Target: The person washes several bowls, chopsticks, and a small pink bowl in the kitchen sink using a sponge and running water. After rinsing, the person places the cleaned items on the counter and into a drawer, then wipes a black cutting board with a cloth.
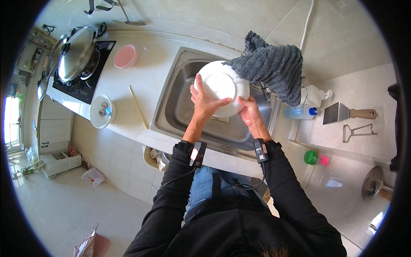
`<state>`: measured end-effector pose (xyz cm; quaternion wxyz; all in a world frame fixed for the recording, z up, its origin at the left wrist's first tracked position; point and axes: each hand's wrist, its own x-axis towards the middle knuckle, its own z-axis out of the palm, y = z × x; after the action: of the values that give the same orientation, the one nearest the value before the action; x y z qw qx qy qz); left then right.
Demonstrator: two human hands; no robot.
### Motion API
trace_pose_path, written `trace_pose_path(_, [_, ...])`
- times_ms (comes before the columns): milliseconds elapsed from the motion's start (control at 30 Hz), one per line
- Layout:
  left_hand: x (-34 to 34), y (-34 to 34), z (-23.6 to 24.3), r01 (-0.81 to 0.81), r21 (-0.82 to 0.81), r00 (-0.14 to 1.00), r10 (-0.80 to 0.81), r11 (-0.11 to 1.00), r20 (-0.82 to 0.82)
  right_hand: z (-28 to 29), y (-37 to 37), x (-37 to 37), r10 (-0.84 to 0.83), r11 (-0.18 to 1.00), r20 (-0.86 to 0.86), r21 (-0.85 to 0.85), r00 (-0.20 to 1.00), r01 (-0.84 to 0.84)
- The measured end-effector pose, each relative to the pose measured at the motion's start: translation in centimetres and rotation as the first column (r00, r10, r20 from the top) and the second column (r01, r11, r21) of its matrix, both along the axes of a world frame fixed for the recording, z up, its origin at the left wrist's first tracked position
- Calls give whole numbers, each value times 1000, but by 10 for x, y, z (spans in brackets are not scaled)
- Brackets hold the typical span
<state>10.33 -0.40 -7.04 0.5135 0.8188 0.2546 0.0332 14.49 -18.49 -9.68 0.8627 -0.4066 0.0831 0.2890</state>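
A person's left hand [204, 102] spreads its fingers along the near left edge of a white plate [219, 85], thumb laid across it, while the right hand [251, 112] grips the rim at the lower right; both hold the plate above a stainless-steel sink [159, 116]. Beside it, a ribbed grey cloth [274, 68] hangs at the sink's far right corner. The sink is set in a pale countertop [154, 55], where a thin wooden stick [138, 107], a pink bowl [125, 56] and a white bowl [98, 123] lie to the left, short of a black stove [70, 88] bearing a lidded steel pan [77, 55]. On the right are a blue-capped bottle [299, 113], a broad metal scraper [337, 114] and a green bottle [311, 157]. Light tile [128, 210] covers the floor, with a slotted white crate [62, 163] near the cabinets. The cloth hides most of the faucet [266, 92]; the right hand's fingers are largely behind the plate, whose upward side, face or base, cannot be told. The white bowl's small contents are unclear, and a checked cloth [93, 246] is cut off at the lower edge.
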Motion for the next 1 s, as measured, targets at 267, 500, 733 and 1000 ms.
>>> trace_pose_path(267, [2, -16, -5, -105, -147, 991, 116, 983, 67, 9, -3, -1, -19, 999, 3, -39, 1000, 19])
trace_pose_path(500, [8, -18, -3, -193, -172, 981, 194, 966, -12, 8, -3, -5, 11, 997, 50, -76, 999, -7])
trace_pose_path(733, [27, 2, -21, -187, -564, 929, 331, 804, 163, 7, -11, -11, -139, 990, 70, 2, 988, 139])
trace_pose_path(1000, [15, -14, -48, -44, -321, 979, 105, 946, 174, 1, -22, -10, -33, 998, 98, -45, 995, 37])
